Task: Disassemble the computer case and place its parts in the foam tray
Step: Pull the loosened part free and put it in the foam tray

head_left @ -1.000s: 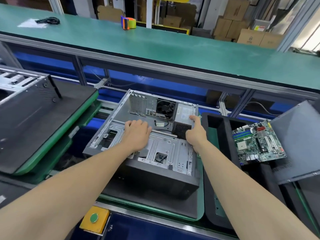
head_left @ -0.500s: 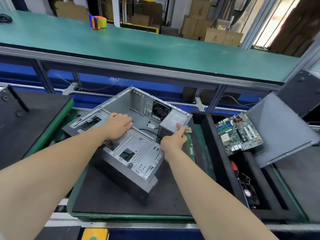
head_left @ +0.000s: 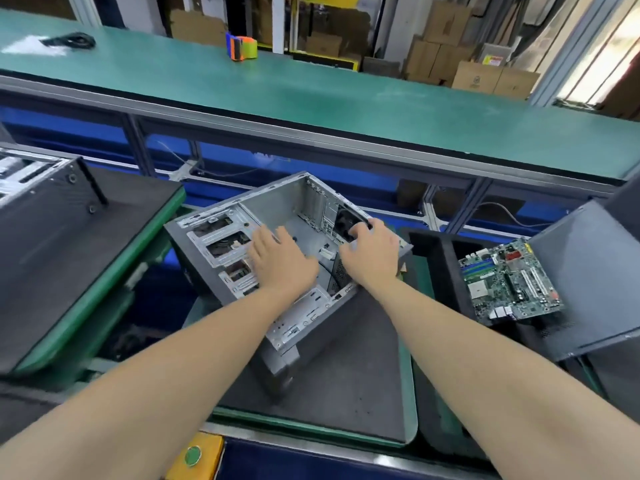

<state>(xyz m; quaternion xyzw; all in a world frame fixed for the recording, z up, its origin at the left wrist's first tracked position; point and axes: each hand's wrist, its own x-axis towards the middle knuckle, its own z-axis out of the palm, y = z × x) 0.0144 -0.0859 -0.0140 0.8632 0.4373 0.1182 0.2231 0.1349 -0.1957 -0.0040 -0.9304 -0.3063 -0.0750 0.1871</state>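
Looking down, we see the computer case [head_left: 277, 209] lying open side up and skewed on a dark mat [head_left: 346, 368] with a green edge, just left of the black foam tray [head_left: 436, 258]. Left hand [head_left: 280, 261] lies flat on the case's drive cage, fingers straight and slightly spread, gripping nothing. Right hand [head_left: 372, 251] is at the case's rear right corner, fingers curled over the top of the power supply [head_left: 341, 271], which sits inside the case beside the rear fan. We can't tell how firm the grip is; the fingertips are blurred.

A green motherboard [head_left: 509, 282] rests tilted in the foam tray. A grey side panel [head_left: 595, 271] leans just right of it. Another case [head_left: 31, 188] sits on a mat at far left. A tape roll [head_left: 242, 46] stands on the green bench [head_left: 311, 95] behind. A yellow button box [head_left: 195, 452] sits at the near edge.
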